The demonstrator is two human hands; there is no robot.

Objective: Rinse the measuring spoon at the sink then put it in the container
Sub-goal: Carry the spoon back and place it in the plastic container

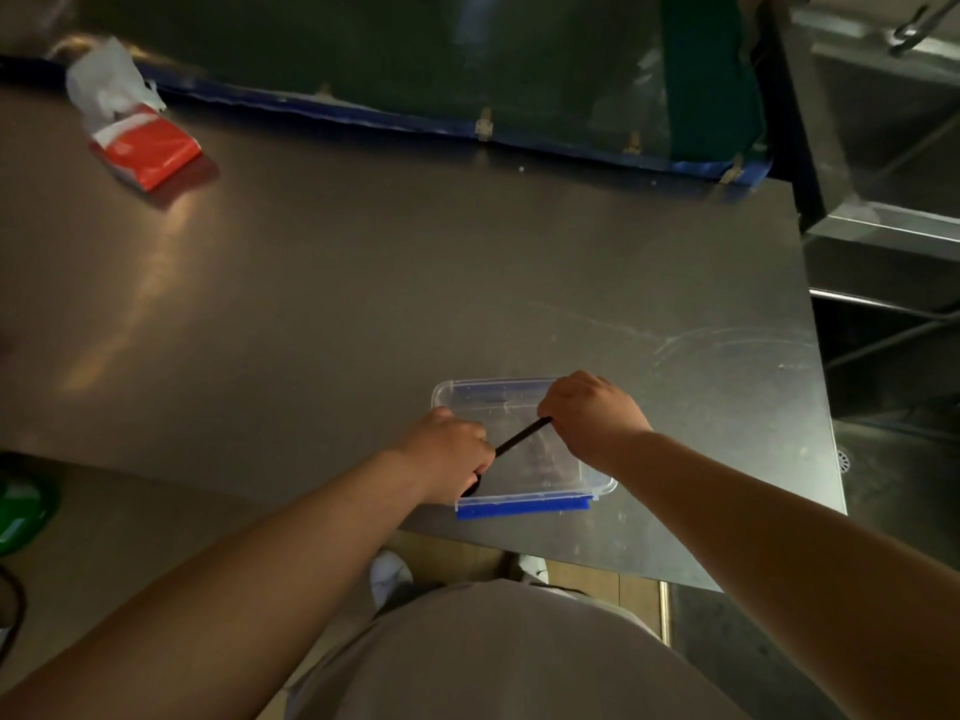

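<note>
A black measuring spoon (519,438) lies slantwise over a clear plastic container (485,391) with a blue clip (522,511) on its near edge. The container stands on the steel table near its front right corner. My right hand (592,418) pinches the upper end of the spoon's handle. My left hand (449,459) is closed around the lower end, where the bowl of the spoon is mostly hidden by my fingers. Both hands are over the container.
A steel sink (893,148) with a tap (909,28) sits to the far right beyond the table's (311,304) right edge. A red and white packet (140,142) lies at the back left. A green object (21,511) is at the left edge.
</note>
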